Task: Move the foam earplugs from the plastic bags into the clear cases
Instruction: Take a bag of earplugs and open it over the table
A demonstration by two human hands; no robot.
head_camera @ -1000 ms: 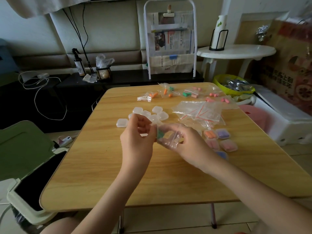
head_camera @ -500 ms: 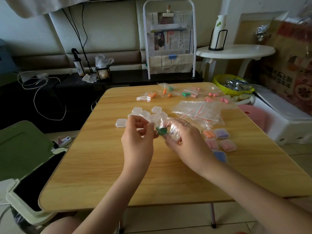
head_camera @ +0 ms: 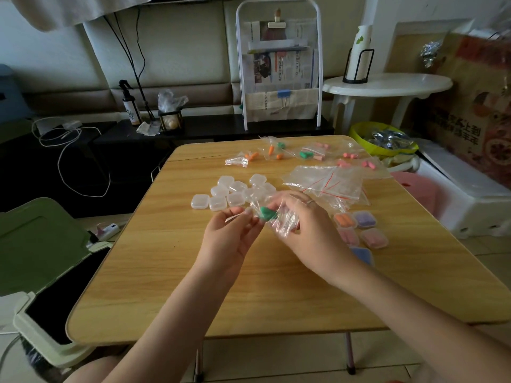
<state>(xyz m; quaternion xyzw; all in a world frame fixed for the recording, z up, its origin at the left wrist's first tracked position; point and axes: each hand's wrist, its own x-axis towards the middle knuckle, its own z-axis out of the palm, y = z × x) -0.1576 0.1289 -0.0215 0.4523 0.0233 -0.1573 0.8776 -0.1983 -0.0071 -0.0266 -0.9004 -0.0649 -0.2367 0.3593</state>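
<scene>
Looking down from the head camera, both hands are meeting above the middle of the wooden tabletop [head_camera: 166, 272]. The right hand [head_camera: 307, 230] is gripping a small crumpled plastic bag [head_camera: 282, 217], its fingers curled round the film. A green foam earplug [head_camera: 266, 213] is showing at the bag's left end, just at the fingertips of the left hand [head_camera: 229, 236]; whether those fingers are pinching the earplug or the bag's edge, I cannot tell, but they are bent in toward it. A ring [head_camera: 310, 201] is sitting on one finger of the right hand.

Behind the hands a cluster of empty clear cases [head_camera: 229, 193] is lying on the tabletop. To the right, filled cases [head_camera: 359, 230] are holding orange, purple and pink earplugs. A heap of empty flat bags with red seal lines [head_camera: 326, 183] is lying beyond them, and unopened bags of orange, green and pink earplugs [head_camera: 293, 153] are spreading along the far edge.

Off the tabletop, a white metal rack [head_camera: 278, 64] is holding newspapers whose print is too small to read. A cardboard box [head_camera: 470, 114] at right is carrying large Chinese characters, shown upside down; I cannot read them reliably. A spray bottle [head_camera: 130, 105] is standing at the back left, its label illegible.
</scene>
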